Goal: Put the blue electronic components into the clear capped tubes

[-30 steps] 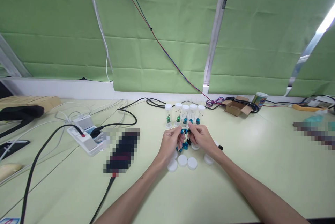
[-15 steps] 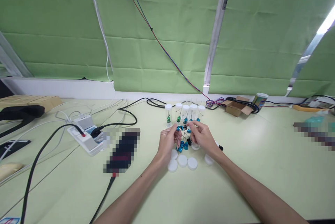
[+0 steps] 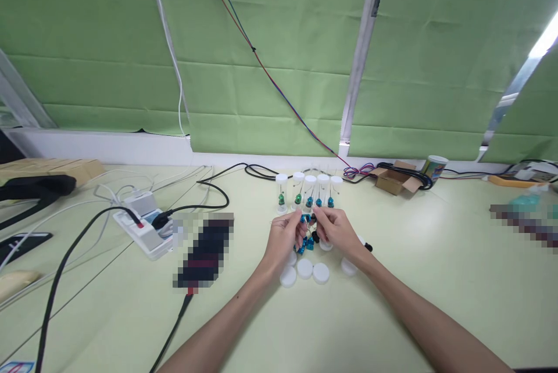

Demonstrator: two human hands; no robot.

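My left hand [image 3: 283, 238] is closed in a pinch on a small blue part [image 3: 306, 218] with thin wire legs sticking out to the left. My right hand [image 3: 335, 230] pinches a small black piece [image 3: 313, 218] at the blue part's right end, so the fingertips of both hands nearly meet. Below them lie more loose blue parts [image 3: 310, 244] and a black piece [image 3: 315, 237], partly covered by my fingers. Just behind stand several clear vials [image 3: 281, 190] with white caps, holding green or blue parts with wires.
Several round white lids [image 3: 321, 273] lie in front of my hands. A phone-like dark device [image 3: 204, 254] and a white power strip [image 3: 146, 233] are to the left. Behind, black cables [image 3: 257, 171] run to an open cardboard box [image 3: 392, 178] beside a can [image 3: 433, 168].
My right fingertips have shifted slightly down and the hands have come closer together. The blue part with the black piece has moved a little to the right and down.
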